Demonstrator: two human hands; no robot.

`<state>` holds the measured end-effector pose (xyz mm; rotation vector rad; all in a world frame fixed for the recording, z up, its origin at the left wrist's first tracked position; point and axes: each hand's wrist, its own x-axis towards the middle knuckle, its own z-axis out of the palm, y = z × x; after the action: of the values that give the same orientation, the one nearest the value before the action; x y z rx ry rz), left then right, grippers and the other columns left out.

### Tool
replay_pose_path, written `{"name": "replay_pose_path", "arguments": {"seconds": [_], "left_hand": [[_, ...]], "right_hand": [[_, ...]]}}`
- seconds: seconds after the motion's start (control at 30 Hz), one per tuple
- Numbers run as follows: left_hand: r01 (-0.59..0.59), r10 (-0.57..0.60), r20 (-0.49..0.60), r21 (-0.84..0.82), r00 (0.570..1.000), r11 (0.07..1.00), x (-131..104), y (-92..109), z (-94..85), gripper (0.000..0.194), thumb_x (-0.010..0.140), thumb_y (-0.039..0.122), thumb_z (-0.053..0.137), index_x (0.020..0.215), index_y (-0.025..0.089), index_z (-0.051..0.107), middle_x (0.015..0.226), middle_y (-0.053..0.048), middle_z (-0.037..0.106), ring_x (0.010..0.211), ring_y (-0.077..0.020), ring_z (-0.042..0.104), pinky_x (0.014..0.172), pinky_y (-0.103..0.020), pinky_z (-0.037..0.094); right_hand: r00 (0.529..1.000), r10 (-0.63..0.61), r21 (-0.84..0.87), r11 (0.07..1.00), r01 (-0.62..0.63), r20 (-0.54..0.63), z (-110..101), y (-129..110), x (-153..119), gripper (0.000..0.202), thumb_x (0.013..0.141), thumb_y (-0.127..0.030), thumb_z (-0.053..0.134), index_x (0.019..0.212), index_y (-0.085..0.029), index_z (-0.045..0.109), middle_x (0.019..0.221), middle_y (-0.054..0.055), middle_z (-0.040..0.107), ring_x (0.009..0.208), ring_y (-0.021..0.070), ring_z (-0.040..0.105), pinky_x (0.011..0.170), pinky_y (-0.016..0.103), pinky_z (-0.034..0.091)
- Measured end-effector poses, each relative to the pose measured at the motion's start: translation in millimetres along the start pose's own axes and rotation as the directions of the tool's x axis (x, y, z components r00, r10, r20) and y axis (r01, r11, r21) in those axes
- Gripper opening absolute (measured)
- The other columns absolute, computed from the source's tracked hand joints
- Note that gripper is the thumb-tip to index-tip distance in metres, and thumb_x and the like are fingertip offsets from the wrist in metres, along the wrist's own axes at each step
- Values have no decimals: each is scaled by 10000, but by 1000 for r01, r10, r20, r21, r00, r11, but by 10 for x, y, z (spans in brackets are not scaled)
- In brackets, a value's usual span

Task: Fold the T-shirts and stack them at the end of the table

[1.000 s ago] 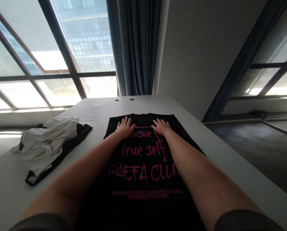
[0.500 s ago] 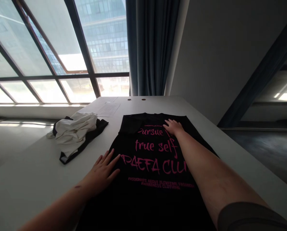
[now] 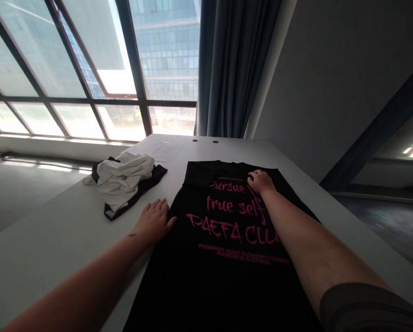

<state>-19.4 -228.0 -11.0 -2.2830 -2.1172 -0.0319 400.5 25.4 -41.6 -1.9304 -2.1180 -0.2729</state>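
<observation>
black shirt (image 3: 206, 281): bottom cut off | hands (image 3: 261, 182): right hides some lettering (image 3: 232, 205)

window panes (image 3: 170, 55): main light source, lower ones blown out near white
bench (image 3: 64, 258): dim gray, soft shadow under left forearm (image 3: 88, 276)
black shirt (image 3: 206, 295): near-black, folds lost
wide lens: edges stretched, frames lean
fine print: soft

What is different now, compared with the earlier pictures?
The left hand has come back toward the person, from the upper part of the black T-shirt to its left edge. The right hand stays by the upper right of the pink lettering. The white-and-black garment and papers lie as before.
</observation>
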Motion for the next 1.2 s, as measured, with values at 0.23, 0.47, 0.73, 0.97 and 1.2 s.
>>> {"name": "replay_pose_path", "arguments": {"seconds": [0.23,0.47,0.73,0.97,1.2], "left_hand": [[-1,21,106,-191,994,982,-172,15,-257,261,986,336,492,1185,185,566,1160,-142,716,1074,-298,690,925,-395,506],[-106,252,266,-464,930,880,-337,-101,-483,404,947,453,578,1286,248,496,1011,-51,719,838,-241,710,728,-328,522],[5,529,606,-660,594,751,-306,-253,-621,215,863,343,715,1059,271,663,755,54,666,567,-118,670,573,-202,498],[161,607,695,-698,386,697,-315,-286,-543,55,832,244,734,829,229,681,645,52,647,550,-123,663,564,-208,519],[136,733,583,-806,351,576,-255,-305,-500,66,830,231,753,838,212,691,696,46,671,577,-109,664,586,-200,530]], "right_hand": [[997,-65,-207,977,56,-36,-229,-251,-202,409,1009,-288,386,1233,-162,704,1335,210,602,1231,355,490,1043,502,346],[990,-116,-75,991,111,-76,-464,-1098,-118,402,999,-281,403,1293,-165,652,1359,197,583,1250,356,479,1058,494,346],[926,-306,187,945,268,219,-356,-2756,129,474,996,-483,520,1442,-324,546,1399,112,587,1265,312,549,1018,408,459],[903,-166,139,983,120,397,-138,-3317,317,667,939,-531,584,1545,-290,442,1482,215,513,1333,420,532,999,565,486],[902,-144,156,984,87,407,-46,-3365,573,661,849,-246,680,1493,-233,535,1414,224,590,1268,398,602,959,509,532]]}}
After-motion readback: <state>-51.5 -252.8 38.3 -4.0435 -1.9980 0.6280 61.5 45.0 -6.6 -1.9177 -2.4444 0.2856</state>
